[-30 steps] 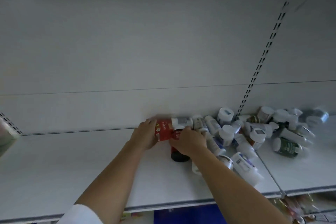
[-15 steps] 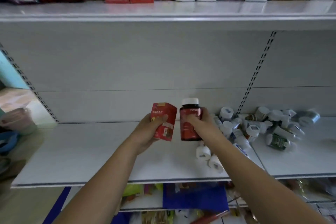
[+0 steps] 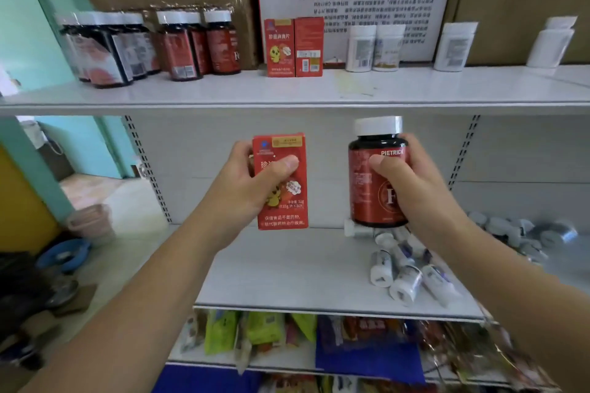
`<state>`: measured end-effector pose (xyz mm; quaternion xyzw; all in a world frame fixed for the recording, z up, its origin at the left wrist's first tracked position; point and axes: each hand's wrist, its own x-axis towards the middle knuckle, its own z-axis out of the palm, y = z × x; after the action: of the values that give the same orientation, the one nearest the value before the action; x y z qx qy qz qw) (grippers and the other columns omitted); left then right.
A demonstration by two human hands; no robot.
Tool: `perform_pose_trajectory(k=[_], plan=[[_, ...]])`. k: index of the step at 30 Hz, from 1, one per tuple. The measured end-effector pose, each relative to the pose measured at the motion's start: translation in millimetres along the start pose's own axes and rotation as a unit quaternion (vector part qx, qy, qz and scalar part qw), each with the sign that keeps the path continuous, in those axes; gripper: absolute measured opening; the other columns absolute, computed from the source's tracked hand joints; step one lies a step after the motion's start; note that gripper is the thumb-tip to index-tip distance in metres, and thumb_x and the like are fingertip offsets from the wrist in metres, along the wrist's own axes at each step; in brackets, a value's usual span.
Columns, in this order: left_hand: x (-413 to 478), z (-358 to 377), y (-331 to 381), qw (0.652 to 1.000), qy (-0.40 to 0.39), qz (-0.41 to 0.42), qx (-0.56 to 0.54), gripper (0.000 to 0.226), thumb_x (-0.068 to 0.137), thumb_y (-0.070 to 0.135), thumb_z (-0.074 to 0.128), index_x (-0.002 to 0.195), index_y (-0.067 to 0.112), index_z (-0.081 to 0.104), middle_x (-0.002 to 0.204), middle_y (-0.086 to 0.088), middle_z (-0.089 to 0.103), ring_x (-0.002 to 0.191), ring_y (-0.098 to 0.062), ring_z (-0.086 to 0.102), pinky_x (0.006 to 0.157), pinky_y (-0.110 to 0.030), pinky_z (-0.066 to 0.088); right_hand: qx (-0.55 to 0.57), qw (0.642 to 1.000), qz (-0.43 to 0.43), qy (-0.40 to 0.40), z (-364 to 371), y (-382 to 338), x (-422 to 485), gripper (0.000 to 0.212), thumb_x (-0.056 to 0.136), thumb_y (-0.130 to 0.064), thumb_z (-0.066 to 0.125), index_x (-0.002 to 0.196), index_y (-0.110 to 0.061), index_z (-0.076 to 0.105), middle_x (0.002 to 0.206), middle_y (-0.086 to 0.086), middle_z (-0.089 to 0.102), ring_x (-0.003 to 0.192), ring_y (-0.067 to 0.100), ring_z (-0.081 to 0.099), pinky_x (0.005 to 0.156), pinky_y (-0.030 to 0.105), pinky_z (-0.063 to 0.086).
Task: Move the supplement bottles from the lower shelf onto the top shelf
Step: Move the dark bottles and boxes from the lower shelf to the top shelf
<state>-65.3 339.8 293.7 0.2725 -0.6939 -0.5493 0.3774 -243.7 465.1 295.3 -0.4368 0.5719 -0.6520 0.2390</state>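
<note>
The left hand (image 3: 245,182) grips one red box (image 3: 281,182) and the right hand (image 3: 412,179) grips one dark red-labelled bottle (image 3: 373,175), both upright with tops up, held between the lower shelf (image 3: 287,271) and top shelf (image 3: 383,89). Two matching red boxes (image 3: 293,46) stand on the top shelf.
</note>
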Motion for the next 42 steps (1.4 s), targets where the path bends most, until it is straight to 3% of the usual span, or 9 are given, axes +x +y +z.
perform_pose_trajectory(k=[5,13,19,24,27,30,35,39,42], plan=[[11.1,-17.3,59.2,0.993,0.016,0.110,0.038,0.030,0.086,0.039,0.068,0.109,0.033,0.049,0.081,0.018,0.072,0.078,-0.004,0.072,0.062,-0.021,0.056,0.013,0.997,-0.071,-0.025,5.6,-52.2,25.3,0.030,0.070,-0.033,0.058,0.100,-0.033,0.053,0.075,-0.017,0.067,0.072,0.003,0.067,0.063,0.026,0.053],[88.8,-32.2,102.4,0.985,0.000,0.151,0.080,0.052,0.071,0.045,0.076,0.110,0.027,0.047,0.102,0.006,0.070,0.095,-0.012,0.071,0.089,-0.040,0.056,0.013,0.992,-0.095,-0.083,11.1,-82.8,101.3,0.042,0.078,-0.031,0.060,0.117,-0.025,0.047,0.114,0.003,0.066,0.100,0.017,0.068,0.086,0.040,0.055],[168.0,-37.0,99.9,0.971,-0.041,0.118,0.205,0.064,0.058,0.049,0.078,0.112,0.030,0.052,0.112,0.000,0.066,0.104,-0.015,0.067,0.092,-0.038,0.055,-0.234,0.962,-0.098,-0.098,-11.1,-79.2,171.2,0.051,0.089,-0.039,0.062,0.130,-0.024,0.035,0.112,-0.009,0.060,0.099,0.003,0.059,0.087,0.025,0.048],[205.8,-51.8,88.9,0.893,-0.028,0.160,0.420,0.066,0.058,0.062,0.072,0.118,0.046,0.051,0.122,0.008,0.039,0.109,-0.003,0.051,0.097,-0.020,0.044,-0.272,0.946,-0.094,-0.149,-29.0,-69.5,195.6,0.059,0.085,-0.036,0.066,0.132,-0.029,0.032,0.107,-0.020,0.059,0.094,-0.008,0.056,0.078,0.015,0.045],[215.4,-56.8,83.0,0.859,-0.003,0.201,0.471,0.082,0.057,0.072,0.067,0.130,0.042,0.049,0.134,0.008,0.031,0.132,-0.013,0.035,0.111,-0.035,0.036,-0.277,0.939,-0.100,-0.177,-31.3,-68.6,202.7,0.065,0.082,-0.029,0.070,0.132,-0.030,0.029,0.108,-0.018,0.061,0.096,-0.007,0.058,0.079,0.017,0.045],[223.3,-54.0,78.3,0.825,0.005,0.239,0.513,0.096,0.059,0.080,0.057,0.139,0.028,0.046,0.145,0.006,0.034,0.136,-0.011,0.034,0.115,-0.038,0.032,-0.287,0.936,-0.106,-0.177,-30.4,-68.1,204.7,0.068,0.080,-0.023,0.071,0.131,-0.032,0.027,0.108,-0.016,0.060,0.095,-0.008,0.058,0.073,0.013,0.046],[233.7,-53.5,73.7,0.852,-0.028,0.226,0.471,0.063,0.072,0.052,0.075,0.126,0.042,0.042,0.115,0.024,0.054,0.101,0.013,0.056,0.083,-0.008,0.042,-0.275,0.942,-0.089,-0.169,-29.2,-66.1,203.9,0.068,0.077,-0.019,0.071,0.128,-0.033,0.029,0.110,-0.010,0.063,0.099,-0.001,0.062,0.086,0.026,0.049],[236.7,-54.6,72.9,0.855,-0.045,0.211,0.472,0.084,0.076,0.051,0.074,0.144,0.028,0.031,0.136,0.012,0.047,0.117,-0.002,0.053,0.104,-0.031,0.044,-0.257,0.950,-0.090,-0.150,-20.4,-66.9,197.3,0.069,0.074,-0.020,0.074,0.128,-0.034,0.032,0.108,-0.010,0.065,0.099,0.000,0.064,0.087,0.032,0.054],[223.7,-66.5,73.5,0.829,-0.047,0.175,0.529,0.095,0.080,0.058,0.065,0.153,0.023,0.015,0.157,0.003,0.027,0.136,-0.013,0.038,0.113,-0.036,0.033,-0.261,0.950,-0.103,-0.139,-1.1,-70.8,189.3,0.075,0.062,-0.036,0.083,0.121,-0.036,0.037,0.104,-0.014,0.068,0.103,0.004,0.064,0.096,0.042,0.050]])
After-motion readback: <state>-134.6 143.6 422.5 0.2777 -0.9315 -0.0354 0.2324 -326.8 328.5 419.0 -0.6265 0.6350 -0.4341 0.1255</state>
